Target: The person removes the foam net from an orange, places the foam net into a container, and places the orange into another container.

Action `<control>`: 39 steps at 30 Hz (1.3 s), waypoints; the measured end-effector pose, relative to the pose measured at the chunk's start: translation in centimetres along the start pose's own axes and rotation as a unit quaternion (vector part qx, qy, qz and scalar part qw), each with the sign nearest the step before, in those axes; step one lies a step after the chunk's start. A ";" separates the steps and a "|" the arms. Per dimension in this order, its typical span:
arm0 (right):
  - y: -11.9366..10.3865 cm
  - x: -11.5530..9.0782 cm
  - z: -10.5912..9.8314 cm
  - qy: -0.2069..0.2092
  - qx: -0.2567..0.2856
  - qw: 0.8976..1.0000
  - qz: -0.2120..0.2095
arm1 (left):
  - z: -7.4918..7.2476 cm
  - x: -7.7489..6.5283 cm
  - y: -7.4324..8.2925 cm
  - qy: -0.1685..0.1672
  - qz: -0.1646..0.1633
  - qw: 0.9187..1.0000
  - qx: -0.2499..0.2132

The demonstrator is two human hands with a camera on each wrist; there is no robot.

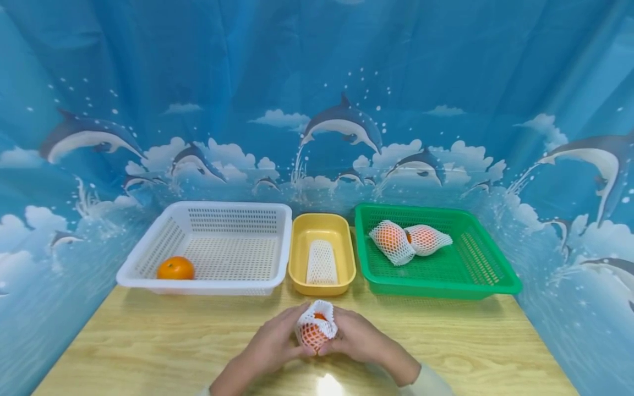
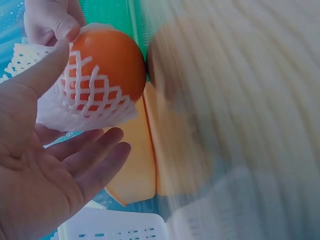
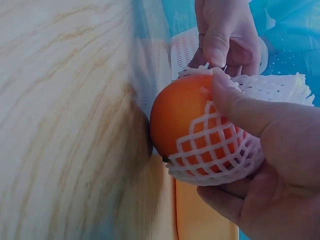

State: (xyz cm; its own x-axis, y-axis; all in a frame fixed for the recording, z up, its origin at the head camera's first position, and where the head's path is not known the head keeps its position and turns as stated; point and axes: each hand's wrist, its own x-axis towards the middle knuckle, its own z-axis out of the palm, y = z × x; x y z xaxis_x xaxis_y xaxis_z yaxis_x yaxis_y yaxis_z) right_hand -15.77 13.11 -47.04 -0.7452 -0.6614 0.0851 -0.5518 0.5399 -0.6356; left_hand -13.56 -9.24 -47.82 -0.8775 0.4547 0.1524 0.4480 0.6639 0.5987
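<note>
The right hand grips an orange partly sheathed in white foam netting.

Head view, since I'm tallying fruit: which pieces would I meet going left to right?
Bare orange in white basket, netted orange between left hand and right hand, then two netted fruits in green basket.

White basket: on the left, with lots of little holes.
Bare orange: in the white basket, in the near left corner.
Yellow tray: in the middle, between the two baskets.
White net: lies flat in the yellow tray.
Green basket: on the right, holding two wrapped fruits side by side.
Table: light wood, wavy lines.
Curtain: blue, with jumping dolphins and white clouds.
</note>
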 end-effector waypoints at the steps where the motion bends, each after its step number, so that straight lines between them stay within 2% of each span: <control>1: 0.0 0.0 -0.1 -0.001 -0.004 1.000 0.001 | 0.0 0.0 0.1 -0.002 0.000 1.000 -0.005; 8: -0.2 0.1 -0.4 0.006 -0.041 0.999 0.003 | 0.3 0.3 0.3 0.006 0.005 1.000 0.005; 14: -0.6 0.3 -0.7 0.034 -0.081 0.996 0.007 | 0.5 0.4 0.2 0.015 0.003 1.000 0.005; 19: -0.7 0.3 -0.7 0.049 -0.045 0.998 0.018 | 0.4 0.3 0.1 0.021 0.014 1.000 0.005; 22: -0.7 0.3 -0.4 0.050 -0.006 0.998 0.025 | 0.2 0.3 0.1 0.020 0.008 1.000 0.012; 28: -0.3 0.3 0.1 0.051 0.041 0.997 0.049 | -0.3 0.1 0.0 0.024 0.006 0.999 0.031; 33: -0.1 0.4 0.3 0.042 0.067 0.996 0.046 | -0.7 0.0 -0.1 0.033 0.024 0.998 0.053; 39: 0.1 0.3 0.6 0.038 0.094 0.994 0.041 | -1.0 0.0 -0.2 0.038 0.031 0.998 0.044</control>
State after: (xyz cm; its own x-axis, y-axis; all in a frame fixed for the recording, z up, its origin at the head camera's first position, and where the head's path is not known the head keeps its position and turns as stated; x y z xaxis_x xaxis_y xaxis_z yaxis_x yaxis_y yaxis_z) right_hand -15.90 12.67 -47.53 -0.8150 -0.5739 0.0801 -0.4133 0.4787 -0.7746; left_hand -13.81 -9.96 -47.17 -0.8570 0.4521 0.2474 0.5115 0.6878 0.5151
